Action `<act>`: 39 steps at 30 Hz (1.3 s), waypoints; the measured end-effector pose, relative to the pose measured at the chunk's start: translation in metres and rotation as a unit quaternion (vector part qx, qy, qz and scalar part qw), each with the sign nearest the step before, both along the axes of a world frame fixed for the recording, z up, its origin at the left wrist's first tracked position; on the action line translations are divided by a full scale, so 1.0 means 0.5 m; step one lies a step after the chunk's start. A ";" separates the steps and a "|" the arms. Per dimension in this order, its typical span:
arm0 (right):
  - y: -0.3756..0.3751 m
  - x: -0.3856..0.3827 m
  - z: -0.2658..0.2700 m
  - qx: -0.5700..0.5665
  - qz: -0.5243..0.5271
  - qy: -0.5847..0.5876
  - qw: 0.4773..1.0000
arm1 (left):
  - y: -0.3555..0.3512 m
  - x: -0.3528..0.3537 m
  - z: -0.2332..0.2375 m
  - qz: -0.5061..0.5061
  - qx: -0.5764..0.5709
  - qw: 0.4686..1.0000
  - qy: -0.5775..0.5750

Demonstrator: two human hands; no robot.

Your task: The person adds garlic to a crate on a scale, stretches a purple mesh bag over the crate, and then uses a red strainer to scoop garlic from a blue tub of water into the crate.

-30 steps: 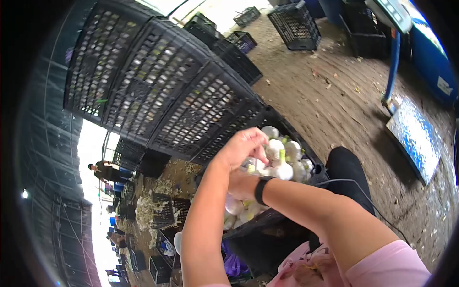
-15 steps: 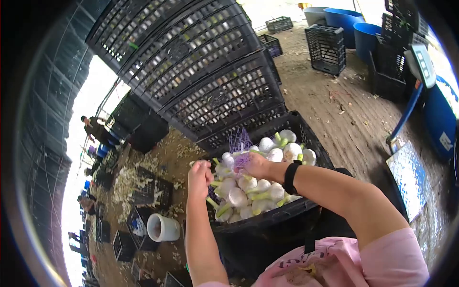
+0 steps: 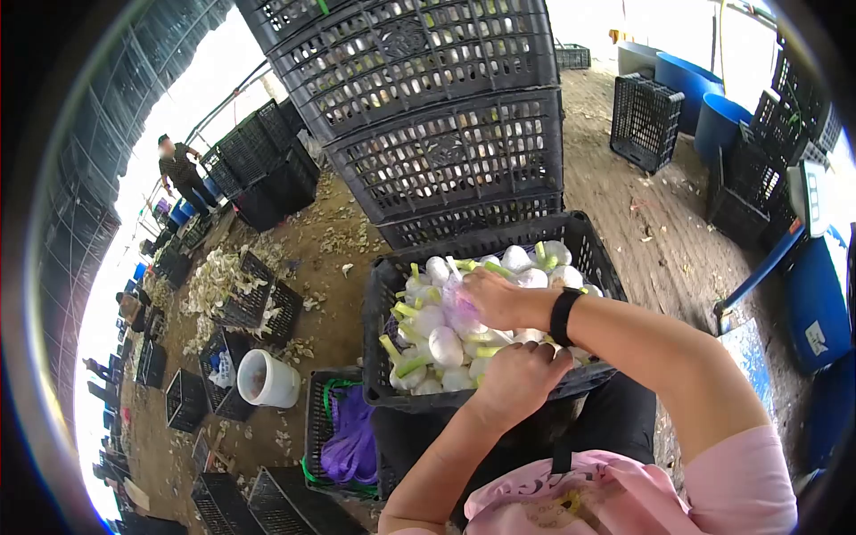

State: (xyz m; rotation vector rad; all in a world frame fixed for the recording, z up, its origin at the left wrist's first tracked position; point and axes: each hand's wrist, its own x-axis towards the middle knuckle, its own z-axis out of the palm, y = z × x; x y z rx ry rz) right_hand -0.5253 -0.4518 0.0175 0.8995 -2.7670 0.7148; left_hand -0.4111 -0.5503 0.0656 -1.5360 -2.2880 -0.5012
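A black plastic crate [image 3: 593, 245] in front of me is full of white garlic bulbs [image 3: 446, 346] with short green stems. My right hand [image 3: 495, 299], with a black band on the wrist, is closed on a bunched purple mesh bag [image 3: 460, 308] over the garlic. Its fingertips are partly hidden in the netting. My left hand [image 3: 522, 379] hovers over the crate's near side, close below the right wrist. Its fingers are curled in, and whatever they may hold is hidden.
Stacked crates of garlic [image 3: 446, 152] rise just behind my crate. At left stand a crate of purple netting [image 3: 349, 437] and a white bucket [image 3: 267, 379]. Blue tubs [image 3: 691, 80] and a scale [image 3: 810, 201] are at right. A person [image 3: 183, 174] stands far left.
My left hand has moved right and toward me, from the crate's left side to its near side. The right hand stays on the purple mesh bag. The camera view has turned.
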 end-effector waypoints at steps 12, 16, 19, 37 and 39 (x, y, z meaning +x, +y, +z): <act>0.040 0.021 0.069 0.058 0.123 -0.173 0.975 | -0.036 -0.009 0.031 0.015 0.049 0.999 -0.014; 0.038 0.021 0.097 0.125 0.090 -0.166 0.974 | -0.079 -0.029 0.052 -0.028 0.183 0.981 -0.061; 0.039 0.015 0.052 0.103 0.107 -0.083 0.985 | -0.157 -0.072 0.109 0.144 0.514 0.792 -0.297; 0.034 0.059 0.097 0.076 -0.014 -0.121 0.990 | -0.101 -0.251 -0.073 0.173 0.450 0.677 -0.556; 0.042 0.054 0.063 0.088 0.035 0.109 0.990 | -0.106 -0.271 -0.097 0.154 0.493 0.623 -0.588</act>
